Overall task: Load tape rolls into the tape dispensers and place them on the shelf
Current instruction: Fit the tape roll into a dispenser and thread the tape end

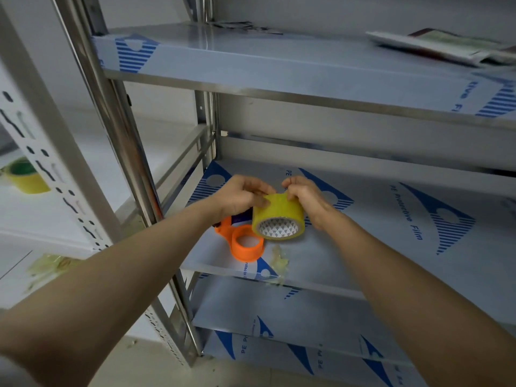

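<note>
A yellow tape roll (279,216) with a white printed core is held just above the middle shelf (363,247). My left hand (240,195) grips its left top edge, thumb pressed on the outer face. My right hand (305,195) pinches the roll's top right edge. Below and left of the roll, an orange tape dispenser (243,241) lies on the shelf, its round hub facing up and its handle end hidden under my left hand.
A crumpled scrap of clear tape (280,259) lies near the shelf's front edge. Another yellow roll (26,177) sits on a white rack at the far left. Flat packets (435,47) lie on the upper shelf. A steel post (120,129) stands to the left.
</note>
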The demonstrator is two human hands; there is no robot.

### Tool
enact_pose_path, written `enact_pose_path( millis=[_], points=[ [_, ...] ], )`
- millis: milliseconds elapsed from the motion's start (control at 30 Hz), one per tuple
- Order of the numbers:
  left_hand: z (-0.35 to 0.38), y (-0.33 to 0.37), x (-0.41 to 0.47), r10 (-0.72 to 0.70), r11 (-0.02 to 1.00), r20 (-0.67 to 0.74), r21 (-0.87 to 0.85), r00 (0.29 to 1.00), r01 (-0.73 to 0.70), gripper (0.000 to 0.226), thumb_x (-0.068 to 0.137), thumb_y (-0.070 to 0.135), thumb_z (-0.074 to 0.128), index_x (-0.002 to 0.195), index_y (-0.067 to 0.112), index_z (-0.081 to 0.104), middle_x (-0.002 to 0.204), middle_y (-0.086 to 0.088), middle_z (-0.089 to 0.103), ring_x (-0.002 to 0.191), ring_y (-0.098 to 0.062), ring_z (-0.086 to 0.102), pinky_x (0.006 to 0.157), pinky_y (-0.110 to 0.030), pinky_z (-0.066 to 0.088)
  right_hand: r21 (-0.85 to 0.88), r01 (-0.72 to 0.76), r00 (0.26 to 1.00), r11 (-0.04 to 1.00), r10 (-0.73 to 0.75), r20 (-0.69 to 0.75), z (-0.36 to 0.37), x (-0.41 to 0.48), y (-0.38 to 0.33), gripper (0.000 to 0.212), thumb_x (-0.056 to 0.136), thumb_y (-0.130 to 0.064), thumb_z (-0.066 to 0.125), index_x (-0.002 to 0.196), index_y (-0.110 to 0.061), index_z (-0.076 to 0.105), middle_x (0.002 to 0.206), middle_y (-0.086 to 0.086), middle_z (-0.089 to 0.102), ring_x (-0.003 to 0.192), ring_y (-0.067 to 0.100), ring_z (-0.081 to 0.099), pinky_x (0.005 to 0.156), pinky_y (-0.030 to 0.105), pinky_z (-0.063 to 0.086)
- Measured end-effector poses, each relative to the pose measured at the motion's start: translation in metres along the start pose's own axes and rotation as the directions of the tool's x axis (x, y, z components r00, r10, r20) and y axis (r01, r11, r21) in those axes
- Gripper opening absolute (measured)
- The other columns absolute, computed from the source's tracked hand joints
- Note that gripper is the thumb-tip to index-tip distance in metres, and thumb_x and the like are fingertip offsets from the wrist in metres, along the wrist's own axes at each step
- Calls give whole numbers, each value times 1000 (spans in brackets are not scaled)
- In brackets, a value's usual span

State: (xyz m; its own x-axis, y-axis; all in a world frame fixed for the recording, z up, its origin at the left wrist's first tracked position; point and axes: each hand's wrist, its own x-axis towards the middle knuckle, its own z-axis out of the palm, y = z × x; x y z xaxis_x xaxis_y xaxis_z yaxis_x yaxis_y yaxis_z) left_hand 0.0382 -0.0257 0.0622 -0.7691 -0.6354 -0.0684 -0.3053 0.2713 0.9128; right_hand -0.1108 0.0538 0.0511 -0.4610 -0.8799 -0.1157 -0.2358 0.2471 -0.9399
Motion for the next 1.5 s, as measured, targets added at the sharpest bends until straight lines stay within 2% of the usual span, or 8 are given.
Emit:
enact_pose_path(
  millis=[200, 367, 633, 867, 967, 1067, 1267, 1500],
  points=[
    [0, 1, 3, 76, 992, -31, -103, 997, -79, 13, 83, 7, 67, 83, 20, 68, 89, 2, 68, 92, -15, 64, 87, -27, 53, 221, -46, 997, 974, 29, 78, 1, -2, -2, 22, 56, -13, 46, 77, -19, 50, 75, -1, 45, 67, 13, 43, 56, 26, 35],
    [3, 8, 8, 109, 990, -75, -83, 991, -115, 7, 83, 11, 67, 86, 17, 68, 86, 5, 68, 82, -4, 64, 68, -10, 53, 402, -132, 988, 906, 90, 122, -3, 0, 2, 17, 78, 0, 35, 81, -12, 46, 72, 5, 45, 62, 16, 46, 57, 26, 42],
    [9, 17, 14, 160, 973, -221, -129, 962, -191, 22, 81, 7, 68, 101, -1, 69, 84, 1, 68, 69, 0, 65, 67, -11, 54, 623, -162, 985, 765, 92, 143, -1, 5, 9, 14, 83, -3, 39, 80, -10, 51, 68, 6, 55, 61, 18, 53, 61, 29, 48],
    [13, 16, 17, 87, 972, -263, -191, 961, -140, 23, 85, 3, 63, 106, -6, 64, 91, -10, 65, 59, 2, 64, 58, -8, 51, 628, -190, 963, 754, 21, 267, -5, -7, 15, 33, 79, -42, 58, 92, -12, 63, 84, 5, 67, 80, 19, 64, 74, 34, 53],
    [13, 13, 17, 11, 960, -300, -265, 954, -95, 24, 85, 3, 63, 107, -6, 64, 83, -4, 65, 57, 2, 65, 56, -8, 52, 610, -142, 947, 780, -72, 313, -9, -12, 22, 38, 68, -16, 76, 104, -13, 63, 94, 6, 69, 88, 19, 67, 74, 32, 57],
    [16, 10, 14, -80, 938, -252, -347, 964, -13, 18, 86, 4, 62, 103, -3, 65, 82, -5, 65, 69, -11, 64, 60, -15, 56, 459, -131, 971, 879, 21, 237, -7, -11, 26, 44, 72, 6, 69, 109, -17, 61, 101, 11, 66, 82, 20, 65, 68, 31, 56],
    [11, -7, 7, -237, 877, -119, -452, 964, 160, 24, 93, 10, 47, 112, 21, 57, 94, -5, 67, 90, -20, 65, 84, -33, 52, 379, -101, 995, 920, 94, 36, -4, -12, 27, 24, 82, 5, 61, 90, -17, 66, 87, 14, 66, 55, 13, 51, 48, 25, 40],
    [17, -50, -9, -456, 854, -284, -406, 843, 325, 18, 90, 10, 48, 88, 0, 63, 82, -18, 63, 72, -30, 57, 68, -38, 52, 303, -293, 955, 907, 293, 47, 20, -7, 26, 10, 89, -6, 55, 94, -14, 59, 97, 12, 66, 57, 18, 67, 59, 28, 54]
  ],
)
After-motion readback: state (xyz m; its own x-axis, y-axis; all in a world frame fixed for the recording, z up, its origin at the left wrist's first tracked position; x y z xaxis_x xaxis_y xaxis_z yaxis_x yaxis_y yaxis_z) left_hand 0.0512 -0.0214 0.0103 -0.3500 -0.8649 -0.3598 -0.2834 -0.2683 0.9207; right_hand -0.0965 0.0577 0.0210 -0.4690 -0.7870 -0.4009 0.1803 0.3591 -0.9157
